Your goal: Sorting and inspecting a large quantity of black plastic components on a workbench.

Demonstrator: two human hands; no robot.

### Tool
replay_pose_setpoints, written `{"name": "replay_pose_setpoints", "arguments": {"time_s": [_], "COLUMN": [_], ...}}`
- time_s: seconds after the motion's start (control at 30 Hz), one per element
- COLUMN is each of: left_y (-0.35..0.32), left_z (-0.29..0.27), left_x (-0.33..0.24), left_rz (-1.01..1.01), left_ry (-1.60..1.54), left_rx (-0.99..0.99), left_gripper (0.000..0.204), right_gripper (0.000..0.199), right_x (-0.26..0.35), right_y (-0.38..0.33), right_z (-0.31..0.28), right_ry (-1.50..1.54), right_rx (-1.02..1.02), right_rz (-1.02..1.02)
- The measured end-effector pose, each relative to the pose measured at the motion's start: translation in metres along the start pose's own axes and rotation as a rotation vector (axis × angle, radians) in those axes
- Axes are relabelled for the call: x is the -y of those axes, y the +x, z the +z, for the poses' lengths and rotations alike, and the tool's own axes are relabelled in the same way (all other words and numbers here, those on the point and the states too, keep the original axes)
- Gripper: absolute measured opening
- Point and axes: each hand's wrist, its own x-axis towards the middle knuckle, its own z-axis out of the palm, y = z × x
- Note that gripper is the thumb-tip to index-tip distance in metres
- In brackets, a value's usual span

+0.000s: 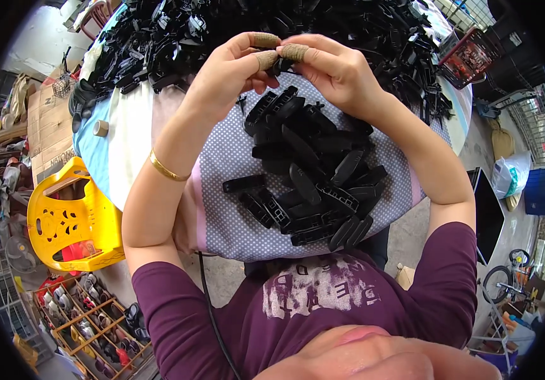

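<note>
Black plastic nearly fills the top of the frame, a wide heap [152, 60] of loose parts spread along the far edge of the table. At the upper centre my left hand [223, 73] and right hand [343, 73] meet fingertip to fingertip, both pinched on one small black piece [280, 66]. Most of it is hidden by my fingers, so I can't say just what shape it has or whether it is one part or two. Tan tape [294, 52] wraps several of my fingertips — on both hands.

Nearer to me, in the middle of the frame, a smaller pile [301, 142] of long black pieces lies on the dotted cloth [225, 231] over my lap. Some show slotted frames, others smooth backs. I can't tell from here which of these are finished, or whether any are.

As I judge it, plenty is left: the heap far outweighs the pile, and the piece in my fingers looks mid-handling, not yet set down. A small tan roll [101, 128] (perhaps more finger tape) sits apart at the left of the table, above the yellow chair [73, 218].
</note>
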Motion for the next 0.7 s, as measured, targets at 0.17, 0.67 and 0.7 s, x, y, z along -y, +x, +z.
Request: {"name": "replay_pose_setpoints", "arguments": {"time_s": [0.17, 0.67, 0.7], "left_y": [-0.003, -0.003, -0.004], "left_z": [0.007, 0.015, 0.014], "left_x": [0.004, 0.011, 0.01], "left_rz": [0.161, 0.357, 0.373], "left_ry": [-0.154, -0.134, -0.085], "left_rx": [0.028, -0.079, -0.106], "left_gripper": [0.036, 0.027, 0.026], "right_gripper": [0.024, 0.021, 0.021], "right_x": [0.006, 0.021, 0.023], "right_y": [0.0, 0.001, 0.002], "right_z": [-0.002, -0.005, -0.006], "right_ry": [0.336, 0.508, 0.487], "right_rx": [0.002, -0.158, -0.126], "right_rz": [0.439, 0.556, 0.523]}}
